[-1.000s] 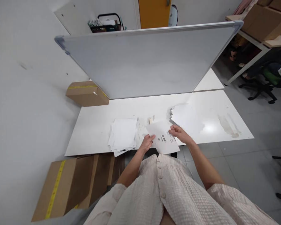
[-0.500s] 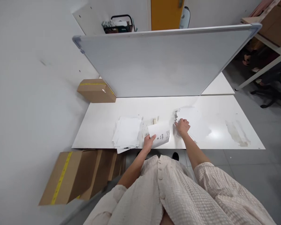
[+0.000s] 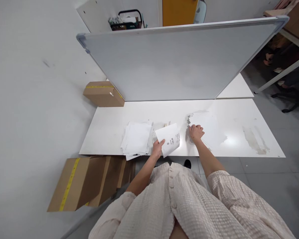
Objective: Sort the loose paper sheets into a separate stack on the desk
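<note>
My left hand [image 3: 157,148] is closed on a white printed sheet of paper [image 3: 168,136], thumb on top. The sheet tilts above the table's front edge, with dark print at its right end. My right hand [image 3: 196,132] rests at the left side of a spread stack of white paper [image 3: 209,124]. Its fingers are curled onto the top paper; what lies under the fingertips is hidden. Left of my left hand lies an uneven pile of white sheets [image 3: 138,137], a few of them sticking out over the front edge. A small pale object [image 3: 166,124] sits behind the held sheet.
A whiteboard [image 3: 174,63] stands across the back of the white table [image 3: 109,129]. One cardboard box [image 3: 103,94] is at the back left; larger cardboard boxes [image 3: 72,182] stand below on the left. A smudge [image 3: 255,139] marks the table's right end.
The held sheet has swung slightly, its far left corner rising and turning away from me. My right hand stays on the right stack. The whole view has shifted a little.
</note>
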Motion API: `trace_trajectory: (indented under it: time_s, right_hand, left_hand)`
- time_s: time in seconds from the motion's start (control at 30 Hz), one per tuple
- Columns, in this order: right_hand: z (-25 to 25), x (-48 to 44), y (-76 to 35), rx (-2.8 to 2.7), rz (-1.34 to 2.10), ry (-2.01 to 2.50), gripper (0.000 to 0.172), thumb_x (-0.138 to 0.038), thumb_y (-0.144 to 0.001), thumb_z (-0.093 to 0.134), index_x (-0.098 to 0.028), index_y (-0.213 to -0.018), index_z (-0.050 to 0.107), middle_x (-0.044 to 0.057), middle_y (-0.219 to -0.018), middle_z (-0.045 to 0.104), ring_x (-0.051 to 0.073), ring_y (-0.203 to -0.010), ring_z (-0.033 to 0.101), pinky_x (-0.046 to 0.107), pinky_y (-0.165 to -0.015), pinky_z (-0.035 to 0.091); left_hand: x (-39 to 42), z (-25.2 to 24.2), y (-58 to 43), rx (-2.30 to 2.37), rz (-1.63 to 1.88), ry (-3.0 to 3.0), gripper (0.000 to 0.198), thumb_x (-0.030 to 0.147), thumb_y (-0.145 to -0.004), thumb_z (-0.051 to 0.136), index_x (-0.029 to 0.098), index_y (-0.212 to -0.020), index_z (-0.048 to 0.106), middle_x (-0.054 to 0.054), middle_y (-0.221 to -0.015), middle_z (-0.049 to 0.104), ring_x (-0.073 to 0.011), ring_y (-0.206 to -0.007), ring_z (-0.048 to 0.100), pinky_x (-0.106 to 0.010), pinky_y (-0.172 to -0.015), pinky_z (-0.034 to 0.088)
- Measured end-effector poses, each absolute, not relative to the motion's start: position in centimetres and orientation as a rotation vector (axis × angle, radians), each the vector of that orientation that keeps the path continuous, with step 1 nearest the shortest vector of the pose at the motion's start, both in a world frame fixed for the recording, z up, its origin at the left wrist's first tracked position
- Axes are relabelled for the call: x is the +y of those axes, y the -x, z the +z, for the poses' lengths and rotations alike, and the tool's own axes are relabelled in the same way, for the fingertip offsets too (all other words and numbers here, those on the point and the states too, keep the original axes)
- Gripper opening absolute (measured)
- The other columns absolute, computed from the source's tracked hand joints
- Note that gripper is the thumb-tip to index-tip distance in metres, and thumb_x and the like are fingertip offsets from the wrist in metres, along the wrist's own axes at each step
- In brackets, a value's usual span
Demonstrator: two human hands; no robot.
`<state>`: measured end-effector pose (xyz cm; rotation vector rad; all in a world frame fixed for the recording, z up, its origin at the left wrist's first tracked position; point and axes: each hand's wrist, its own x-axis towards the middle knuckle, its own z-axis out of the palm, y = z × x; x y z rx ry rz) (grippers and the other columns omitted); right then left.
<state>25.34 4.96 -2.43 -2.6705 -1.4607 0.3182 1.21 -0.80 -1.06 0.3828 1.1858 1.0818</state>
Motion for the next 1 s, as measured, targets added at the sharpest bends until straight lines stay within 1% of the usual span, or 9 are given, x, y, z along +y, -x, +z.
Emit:
trace_trajectory:
  time_s: [0.2, 0.23, 0.3, 0.37, 0.5, 0.6, 0.77, 0.9, 1.0]
  right_hand:
    - [2.0, 4.3, -26.6, -1.508, 0.159, 2.579, 0.035, -0.028, -0.093, 0.030, -0.018, -0.105, 0.062, 0.015, -0.115, 0.054, 0.028, -0.102, 0.047, 0.041, -0.081, 0.034]
    - [3.5, 3.8, -27.1, -1.544, 0.107, 2.527, 0.035, -0.026, -0.093, 0.030, -0.016, -0.104, 0.061, 0.016, -0.111, 0.056, 0.027, -0.098, 0.049, 0.041, -0.080, 0.034]
    - [7.0, 2.5, -28.0, -1.616, 0.106, 2.401, 0.033, -0.026, -0.093, 0.030, -0.014, -0.100, 0.060, 0.014, -0.091, 0.061, 0.024, -0.082, 0.053, 0.037, -0.073, 0.036]
    - [10.7, 0.9, -28.6, -1.647, 0.308, 2.232, 0.030, -0.032, -0.092, 0.034, -0.017, -0.098, 0.059, 0.007, -0.069, 0.058, 0.020, -0.064, 0.050, 0.032, -0.062, 0.035]
    - [15.6, -1.2, -27.8, -1.445, 0.743, 1.697, 0.025, -0.044, -0.086, 0.047, -0.022, -0.086, 0.058, 0.002, -0.074, 0.057, 0.015, -0.065, 0.049, 0.026, -0.057, 0.036]
    - [15.3, -0.4, -26.3, -1.267, 0.919, 1.517, 0.024, -0.044, -0.083, 0.052, -0.021, -0.078, 0.057, 0.001, -0.074, 0.055, 0.014, -0.068, 0.049, 0.026, -0.060, 0.039]
    - [11.1, 2.1, -24.0, -1.166, 1.081, 1.516, 0.027, -0.046, -0.080, 0.051, -0.020, -0.081, 0.056, 0.002, -0.078, 0.058, 0.014, -0.068, 0.049, 0.026, -0.059, 0.040]
    - [9.2, 2.6, -22.6, -1.180, 0.987, 1.603, 0.027, -0.047, -0.080, 0.049, -0.021, -0.075, 0.054, -0.001, -0.067, 0.052, 0.012, -0.059, 0.044, 0.024, -0.053, 0.036]
    - [8.7, 2.7, -21.6, -1.099, 0.887, 1.651, 0.026, -0.047, -0.079, 0.050, -0.021, -0.082, 0.055, -0.001, -0.067, 0.052, 0.013, -0.058, 0.043, 0.025, -0.053, 0.036]
  left_hand:
    - [-0.4, -0.6, -0.6, 1.114, 1.107, -0.327, 0.049, 0.039, -0.053, 0.081, 0.012, -0.091, 0.065, -0.014, -0.097, 0.071, -0.0291, -0.097, 0.064, -0.045, -0.091, 0.045]
    - [-0.3, -0.5, -0.5, 1.104, 1.109, -0.323, 0.048, 0.039, -0.054, 0.081, 0.013, -0.091, 0.065, -0.014, -0.099, 0.070, -0.0291, -0.099, 0.063, -0.045, -0.092, 0.045]
    - [0.0, -0.4, -0.3, 1.090, 1.117, -0.315, 0.046, 0.039, -0.057, 0.079, 0.014, -0.092, 0.064, -0.013, -0.101, 0.070, -0.0291, -0.102, 0.062, -0.045, -0.094, 0.044]
    - [0.3, -0.1, -0.2, 1.080, 1.120, -0.307, 0.045, 0.039, -0.058, 0.079, 0.014, -0.093, 0.064, -0.013, -0.101, 0.070, -0.0294, -0.105, 0.060, -0.044, -0.095, 0.044]
    - [0.8, 1.1, -0.7, 1.069, 1.093, -0.340, 0.048, 0.040, -0.057, 0.079, 0.013, -0.094, 0.064, -0.013, -0.101, 0.070, -0.0301, -0.109, 0.058, -0.043, -0.096, 0.043]
    - [0.9, 2.8, -1.5, 1.007, 1.029, -0.426, 0.047, 0.041, -0.058, 0.078, 0.013, -0.093, 0.065, -0.012, -0.099, 0.070, -0.0301, -0.107, 0.059, -0.041, -0.095, 0.043]
    - [0.5, 5.1, -2.3, 0.935, 0.895, -0.494, 0.043, 0.040, -0.056, 0.079, 0.013, -0.087, 0.068, -0.010, -0.088, 0.072, -0.0318, -0.099, 0.063, -0.042, -0.087, 0.047]
    - [0.2, 5.9, -2.2, 0.907, 0.891, -0.492, 0.043, 0.038, -0.052, 0.081, 0.012, -0.084, 0.069, -0.011, -0.089, 0.072, -0.0326, -0.101, 0.062, -0.042, -0.090, 0.045]
    - [0.0, 6.2, -2.1, 0.877, 0.954, -0.481, 0.052, 0.051, -0.059, 0.075, 0.013, -0.093, 0.068, -0.012, -0.097, 0.070, -0.0309, -0.108, 0.059, -0.040, -0.094, 0.042]
